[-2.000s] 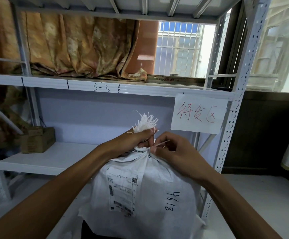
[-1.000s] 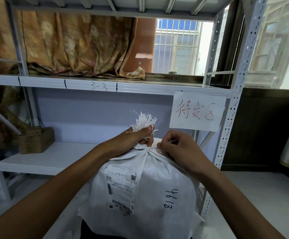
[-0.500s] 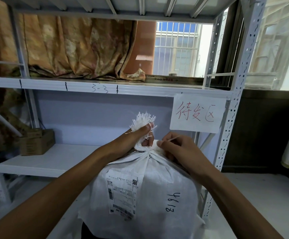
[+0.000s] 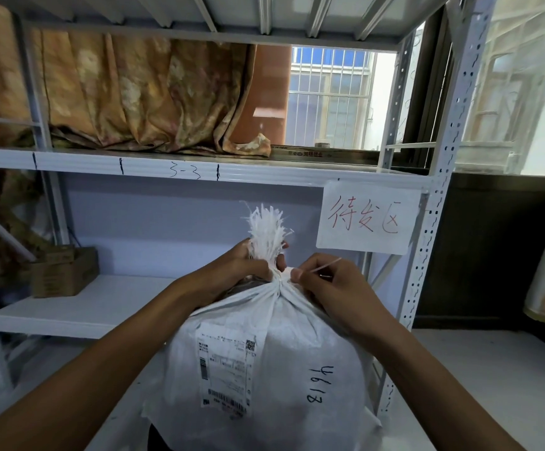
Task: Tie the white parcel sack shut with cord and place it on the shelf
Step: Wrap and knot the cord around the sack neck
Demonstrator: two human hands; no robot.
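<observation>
A full white woven parcel sack (image 4: pixel 293 362) stands upright in front of me, with a shipping label on its front and "4613" handwritten on its side. Its mouth is gathered into a neck with a frayed tuft (image 4: pixel 266 231) sticking up. My left hand (image 4: pixel 245 268) grips the neck from the left, just under the tuft. My right hand (image 4: pixel 326 284) pinches a thin white cord (image 4: pixel 324 265) at the neck's right side; the cord's free end points up and right. White cord wraps the neck between my hands. The white shelf (image 4: pixel 79 307) lies behind the sack.
A small cardboard box (image 4: pixel 64 271) sits at the left of the lower shelf. The upper shelf board (image 4: pixel 167 169) is marked "3-3" and holds bunched curtain fabric (image 4: pixel 128 99). A paper sign (image 4: pixel 368 218) with red writing hangs by the perforated upright (image 4: pixel 433 222). Floor lies to the right.
My right hand has worked the cord at the neck, dipping and coming back up, with the free end sticking out again. My left hand stays clamped on the neck. The sack has not moved.
</observation>
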